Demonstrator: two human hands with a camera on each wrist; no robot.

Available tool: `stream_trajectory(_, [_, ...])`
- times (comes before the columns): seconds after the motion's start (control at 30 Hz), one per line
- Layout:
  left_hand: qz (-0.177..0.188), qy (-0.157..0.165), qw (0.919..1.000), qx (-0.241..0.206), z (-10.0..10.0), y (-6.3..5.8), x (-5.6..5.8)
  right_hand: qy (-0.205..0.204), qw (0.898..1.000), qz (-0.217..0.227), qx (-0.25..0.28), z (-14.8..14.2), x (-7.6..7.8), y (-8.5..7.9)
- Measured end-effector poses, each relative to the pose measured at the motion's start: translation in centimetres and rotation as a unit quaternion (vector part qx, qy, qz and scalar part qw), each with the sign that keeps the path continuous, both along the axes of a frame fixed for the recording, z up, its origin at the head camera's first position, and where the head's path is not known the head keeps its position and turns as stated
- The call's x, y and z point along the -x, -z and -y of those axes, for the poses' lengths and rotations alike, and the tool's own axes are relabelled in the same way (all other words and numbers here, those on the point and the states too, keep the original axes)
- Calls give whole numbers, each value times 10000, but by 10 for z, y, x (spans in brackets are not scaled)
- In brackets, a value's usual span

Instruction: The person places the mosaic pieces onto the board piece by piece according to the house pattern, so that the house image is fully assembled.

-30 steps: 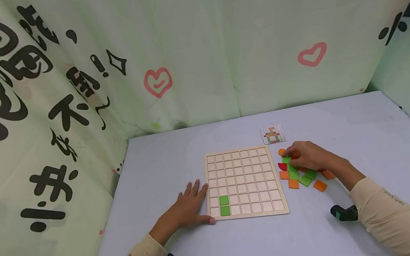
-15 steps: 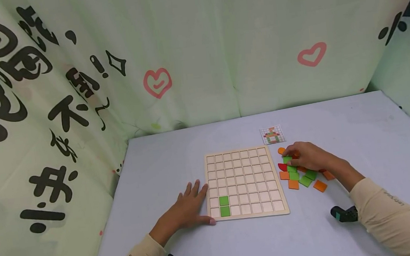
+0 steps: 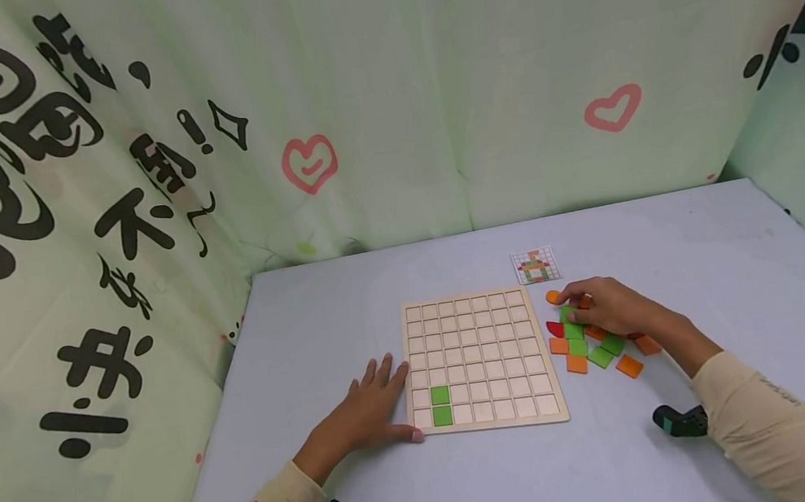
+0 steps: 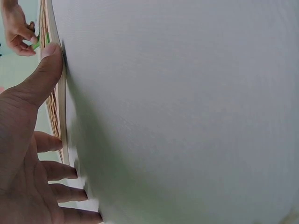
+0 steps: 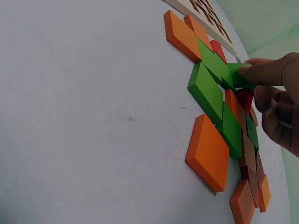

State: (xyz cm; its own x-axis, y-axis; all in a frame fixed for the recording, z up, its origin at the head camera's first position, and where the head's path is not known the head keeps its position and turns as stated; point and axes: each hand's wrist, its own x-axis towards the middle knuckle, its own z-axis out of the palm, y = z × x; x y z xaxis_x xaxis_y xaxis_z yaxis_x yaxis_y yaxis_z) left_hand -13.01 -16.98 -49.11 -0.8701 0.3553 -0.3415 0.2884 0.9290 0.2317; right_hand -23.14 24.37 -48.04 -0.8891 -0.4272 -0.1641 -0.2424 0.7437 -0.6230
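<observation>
A pale wooden grid board lies on the table, with two green square tiles in one column near its lower left. My left hand rests at the board's left edge, fingers spread, thumb on the rim by the near corner. Right of the board, my right hand pinches a green square tile between thumb and fingers, as the right wrist view shows. It is over a pile of loose green, orange and red tiles, partly hidden by the hand. An orange round tile lies by its fingertips.
A small card printed with a coloured grid figure lies beyond the pile. An orange tile sits at the pile's near side. Black wrist devices are at both sleeves. A printed curtain stands behind the table.
My right hand has shifted very slightly to the right, the green tile at its fingertips shifting a little with it. My left hand and the board have stayed in place.
</observation>
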Motion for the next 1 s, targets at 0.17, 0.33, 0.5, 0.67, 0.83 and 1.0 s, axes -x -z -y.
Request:
stream_trajectory(0.17, [-7,19,10000,-3,0,-1,0,-31,9999,41,154,0,-1,-1])
stream_trajectory(0.33, [-18,41,10000,-26,0,-2,-1,-54,9998,51,169,2,-1,-2])
stream_trajectory(0.5, [-38,52,10000,-43,0,-2,-1,-42,9996,115,256,5,-4,-3])
stream_trajectory(0.67, [-60,55,10000,-9,1,-1,-1,-168,9970,393,649,9,-6,-4])
stream_trajectory(0.83, [-53,79,9999,-52,1,-1,-1,-397,9911,743,1034,12,-8,-5])
stream_trajectory(1.0, [-51,92,9999,-86,1,-2,-1,-581,9892,753,1111,20,-10,-4])
